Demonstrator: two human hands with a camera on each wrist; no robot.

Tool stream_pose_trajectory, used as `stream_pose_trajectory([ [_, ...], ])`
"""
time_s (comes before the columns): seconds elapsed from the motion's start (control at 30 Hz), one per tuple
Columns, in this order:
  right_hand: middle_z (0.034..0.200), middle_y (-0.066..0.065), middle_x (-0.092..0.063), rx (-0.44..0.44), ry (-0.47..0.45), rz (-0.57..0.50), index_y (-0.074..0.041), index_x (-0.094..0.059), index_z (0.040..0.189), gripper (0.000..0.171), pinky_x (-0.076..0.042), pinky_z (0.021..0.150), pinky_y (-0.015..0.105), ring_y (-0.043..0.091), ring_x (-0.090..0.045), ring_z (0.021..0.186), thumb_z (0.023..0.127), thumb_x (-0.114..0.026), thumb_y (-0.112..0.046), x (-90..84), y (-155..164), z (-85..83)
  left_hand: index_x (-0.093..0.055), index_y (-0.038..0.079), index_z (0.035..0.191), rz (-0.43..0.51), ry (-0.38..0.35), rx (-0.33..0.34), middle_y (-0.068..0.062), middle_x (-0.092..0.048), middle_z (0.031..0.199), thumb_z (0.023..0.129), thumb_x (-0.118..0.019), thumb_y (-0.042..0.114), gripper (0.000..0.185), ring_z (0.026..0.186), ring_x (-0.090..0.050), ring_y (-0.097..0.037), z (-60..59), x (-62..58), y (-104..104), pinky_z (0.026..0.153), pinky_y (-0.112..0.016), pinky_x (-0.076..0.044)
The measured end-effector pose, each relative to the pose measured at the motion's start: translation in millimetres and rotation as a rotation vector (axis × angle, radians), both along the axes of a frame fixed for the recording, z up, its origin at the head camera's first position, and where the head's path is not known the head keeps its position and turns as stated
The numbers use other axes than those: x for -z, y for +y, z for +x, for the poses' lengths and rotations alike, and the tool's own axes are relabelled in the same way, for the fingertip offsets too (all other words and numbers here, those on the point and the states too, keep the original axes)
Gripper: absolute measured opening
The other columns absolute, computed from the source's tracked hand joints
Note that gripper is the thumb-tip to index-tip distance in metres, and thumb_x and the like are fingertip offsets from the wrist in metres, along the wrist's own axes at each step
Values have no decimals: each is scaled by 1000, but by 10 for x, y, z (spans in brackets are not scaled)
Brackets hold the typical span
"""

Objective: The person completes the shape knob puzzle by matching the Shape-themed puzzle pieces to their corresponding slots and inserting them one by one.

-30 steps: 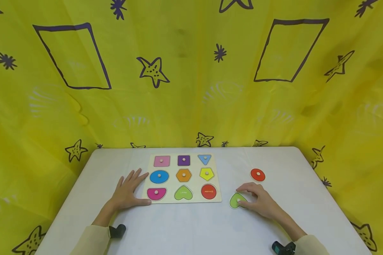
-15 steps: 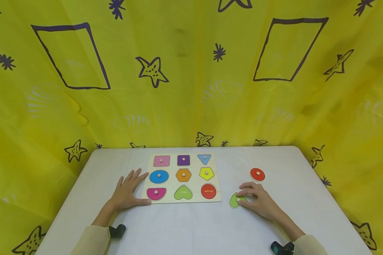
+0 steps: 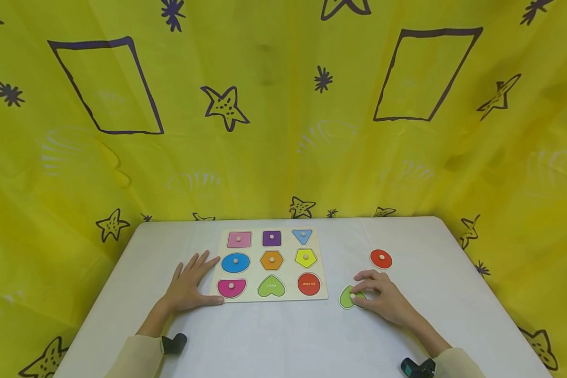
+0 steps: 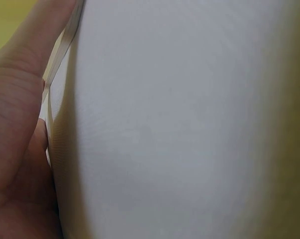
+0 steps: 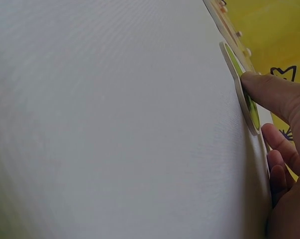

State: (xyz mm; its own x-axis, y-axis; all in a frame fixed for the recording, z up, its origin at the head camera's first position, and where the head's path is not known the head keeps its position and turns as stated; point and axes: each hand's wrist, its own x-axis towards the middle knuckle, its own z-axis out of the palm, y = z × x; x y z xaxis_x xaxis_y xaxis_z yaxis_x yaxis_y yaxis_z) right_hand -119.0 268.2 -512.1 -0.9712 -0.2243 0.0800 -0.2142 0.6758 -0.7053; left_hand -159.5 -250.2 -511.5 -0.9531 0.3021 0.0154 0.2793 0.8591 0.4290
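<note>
A pale wooden peg puzzle board (image 3: 288,273) lies on the white table. My left hand (image 3: 187,286) rests at its left edge with fingers spread and straight, thumb at the near left corner. To the right of the board, my right hand (image 3: 386,301) pinches the white knob of a green heart puzzle piece (image 3: 346,297) between thumb and index finger. In the right wrist view the heart piece (image 5: 239,82) shows edge-on beneath the thumb; whether it touches the table is hard to tell. The board's heart recess (image 3: 271,286) and circle recess (image 3: 309,284) hold no pieces.
A red circle piece (image 3: 381,259) with a white knob lies beyond my right hand. Several knobbed pieces, among them a blue oval (image 3: 235,262) and an orange hexagon (image 3: 271,260), sit in the board. A yellow patterned curtain (image 3: 264,168) hangs behind the table.
The right index finger has drawn in from the heart's far edge to its knob, where it meets the thumb. The left hand and the board have stayed put.
</note>
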Motion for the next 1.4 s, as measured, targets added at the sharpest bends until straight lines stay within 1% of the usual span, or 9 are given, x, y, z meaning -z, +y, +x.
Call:
stream_pose_trajectory([
  [0.2, 119, -8, -64, -3, 1, 0, -37, -79, 91, 15, -45, 97, 51, 23, -49, 117, 83, -88, -28, -10, -3, 8, -44, 17, 157, -1, 1, 0, -22, -29, 165, 69, -81, 68, 108, 152, -16, -49, -3, 4, -1, 116, -76, -3],
  [0.33, 118, -8, -65, -7, 33, 1, -36, -80, 91, 15, -45, 97, 49, 23, -50, 116, 83, -88, -27, -13, -8, 25, -43, 17, 157, -4, -4, 0, -21, -29, 165, 69, -81, 68, 108, 152, -16, -49, -4, 10, -4, 116, -76, -3],
  [0.53, 115, -7, -66, -32, 128, -21, -31, -82, 92, 14, -46, 93, 35, 16, -50, 112, 81, -89, -25, 18, -14, 54, -44, 16, 157, 1, 0, -3, -22, -30, 165, 69, -81, 67, 108, 152, -16, -49, 8, -11, 5, 116, -77, -4],
  [0.7, 114, -5, -67, -43, 148, -46, -28, -82, 92, 13, -48, 92, 27, 17, -53, 111, 83, -88, -21, -12, -33, 65, -44, 16, 157, 0, 0, 0, -23, -30, 164, 69, -81, 68, 108, 151, -17, -50, 27, -17, 14, 115, -77, -5],
  [0.8, 113, -5, -67, -39, 147, -59, -29, -81, 91, 14, -49, 87, 26, 17, -56, 110, 84, -87, -20, -46, -52, 37, -45, 15, 156, 1, 6, 2, -23, -31, 164, 69, -82, 67, 108, 151, -18, -50, 32, -23, 21, 115, -77, -5],
  [0.93, 112, -3, -67, -44, 166, -57, -29, -79, 90, 15, -48, 78, 26, 17, -59, 104, 84, -87, -18, -95, -95, -25, -46, 14, 155, 11, 20, 7, -24, -31, 164, 69, -83, 65, 107, 150, -19, -51, 42, -54, 30, 115, -78, -6],
  [1.1, 113, -3, -68, -43, 161, -40, -30, -79, 91, 15, -50, 77, 25, 17, -59, 102, 84, -87, -19, -150, -163, -106, -45, 15, 156, 19, 7, 7, -23, -31, 164, 69, -83, 65, 108, 151, -18, -51, 49, -69, 26, 115, -78, -5],
  [1.27, 114, -3, -68, -42, 145, -52, -29, -80, 92, 12, -51, 74, 25, 17, -58, 96, 86, -86, -22, -209, -235, -182, -45, 15, 156, 19, 17, 12, -24, -31, 164, 69, -82, 67, 107, 151, -18, -52, 42, -32, 22, 115, -78, -5],
  [1.4, 114, -3, -68, -45, 153, -55, -28, -80, 92, 10, -52, 74, 27, 19, -58, 97, 86, -86, -23, -268, -297, -244, -45, 16, 156, 16, 14, 8, -22, -30, 164, 69, -81, 68, 108, 151, -18, -50, 33, -20, 19, 115, -77, -5],
])
